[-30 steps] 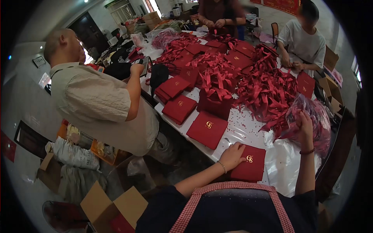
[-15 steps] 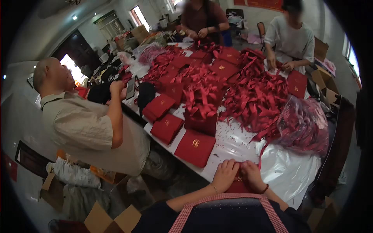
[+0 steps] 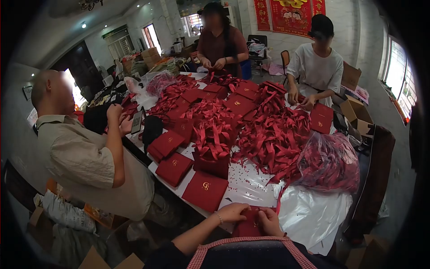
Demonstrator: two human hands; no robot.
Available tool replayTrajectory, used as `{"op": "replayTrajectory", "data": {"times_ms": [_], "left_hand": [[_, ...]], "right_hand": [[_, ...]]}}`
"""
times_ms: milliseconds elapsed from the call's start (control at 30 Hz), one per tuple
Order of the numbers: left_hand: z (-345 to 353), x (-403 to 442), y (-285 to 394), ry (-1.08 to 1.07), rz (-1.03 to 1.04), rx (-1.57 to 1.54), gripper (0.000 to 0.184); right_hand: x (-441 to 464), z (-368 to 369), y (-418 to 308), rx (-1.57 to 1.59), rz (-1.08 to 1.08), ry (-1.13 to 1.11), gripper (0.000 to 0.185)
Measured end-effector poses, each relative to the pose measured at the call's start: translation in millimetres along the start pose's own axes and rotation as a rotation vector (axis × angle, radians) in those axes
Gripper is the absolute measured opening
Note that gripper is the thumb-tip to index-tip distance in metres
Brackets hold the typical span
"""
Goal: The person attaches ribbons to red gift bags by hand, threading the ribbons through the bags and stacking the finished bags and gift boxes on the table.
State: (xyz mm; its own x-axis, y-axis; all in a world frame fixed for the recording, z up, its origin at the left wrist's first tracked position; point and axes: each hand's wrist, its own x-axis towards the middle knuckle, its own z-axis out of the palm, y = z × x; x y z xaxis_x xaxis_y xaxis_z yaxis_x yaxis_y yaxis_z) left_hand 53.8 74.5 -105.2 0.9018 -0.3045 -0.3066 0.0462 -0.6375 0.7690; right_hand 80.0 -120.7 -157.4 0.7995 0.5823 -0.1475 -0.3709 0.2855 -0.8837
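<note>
A red bag with a gold emblem [image 3: 248, 227] lies at the near table edge, partly covered by my hands and the apron. My left hand [image 3: 235, 212] rests at its upper left, fingers bent and closed at the top edge. Beside it, my right hand [image 3: 270, 221] pinches at the top of the bag, where a red ribbon [image 3: 281, 197] runs up from the fingers toward the ribbon heap [image 3: 273, 130]. Another flat red bag [image 3: 205, 190] lies just to the left of my hands.
Folded red bags [image 3: 174, 169] line the left table edge. A clear plastic bag of ribbons [image 3: 330, 162] sits right, above white plastic sheeting [image 3: 309, 215]. One person [image 3: 89, 152] stands left holding a phone [image 3: 136, 121]; two others [image 3: 222, 42] [image 3: 317, 67] work across the table.
My right hand has come down from the clear plastic bag to the red bag, bringing a ribbon. My left hand has shifted to the bag's top edge. The view has tilted up.
</note>
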Motion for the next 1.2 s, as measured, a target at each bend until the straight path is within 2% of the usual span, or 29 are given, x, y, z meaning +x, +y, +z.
{"op": "replayTrajectory", "data": {"times_ms": [100,167,233,367,433,667,733,800,867,900,967,1067,1167,1200], "left_hand": [[5.7,3.4,-12.1,0.027,0.007,-0.088,0.038],[2.9,1.8,-7.7,0.032,0.006,-0.034,0.038],[4.1,1.3,-7.9,0.042,0.011,0.003,0.04],[12.3,-0.2,-13.6,0.073,-0.033,-0.119,0.041],[15.4,2.1,-19.5,0.107,0.009,-0.056,0.042],[12.9,2.9,-17.8,0.095,-0.031,-0.039,0.036],[11.9,0.0,-12.8,0.155,0.053,0.034,0.036],[-0.2,-2.5,-5.6,0.026,0.001,-0.081,0.039],[-1.9,3.1,-21.6,0.011,0.235,-0.033,0.037],[-4.2,4.4,-22.6,-0.029,0.218,-0.045,0.039],[-6.2,7.0,-21.9,-0.193,0.013,-0.365,0.035],[-11.7,8.1,-17.6,-0.233,-0.038,-0.493,0.036],[-6.2,8.2,-26.9,-0.23,-0.021,-0.65,0.039],[-6.9,7.3,-25.9,-0.219,-0.029,-0.565,0.042]], "right_hand": [[0.3,-0.9,0.6,-0.077,0.011,0.04,0.012],[0.0,-2.0,3.4,0.011,-0.002,0.035,0.01],[-0.6,0.7,-1.5,-0.053,-0.065,0.009,0.008],[-0.8,0.1,3.4,-0.108,-0.07,0.006,0.008],[-1.3,1.3,-0.3,-0.248,-0.09,-0.013,0.01],[-2.1,2.1,-5.6,-0.373,-0.092,-0.006,0.01],[-3.5,5.1,-8.7,-0.35,-0.127,0.0,0.012],[-1.4,8.5,-9.1,-0.407,-0.181,0.036,0.013],[-4.4,-4.4,1.2,-0.492,-0.233,0.1,0.014],[-7.6,1.2,-3.9,-0.437,-0.209,0.119,0.015],[-7.3,6.4,-10.9,-0.67,-0.45,0.199,0.015],[-11.4,12.4,-21.4,-0.651,-0.381,0.179,0.012],[-9.2,11.0,-15.6,-0.795,-0.371,0.057,0.009],[-6.7,13.0,-15.9,-0.799,-0.367,0.054,0.009]]}}
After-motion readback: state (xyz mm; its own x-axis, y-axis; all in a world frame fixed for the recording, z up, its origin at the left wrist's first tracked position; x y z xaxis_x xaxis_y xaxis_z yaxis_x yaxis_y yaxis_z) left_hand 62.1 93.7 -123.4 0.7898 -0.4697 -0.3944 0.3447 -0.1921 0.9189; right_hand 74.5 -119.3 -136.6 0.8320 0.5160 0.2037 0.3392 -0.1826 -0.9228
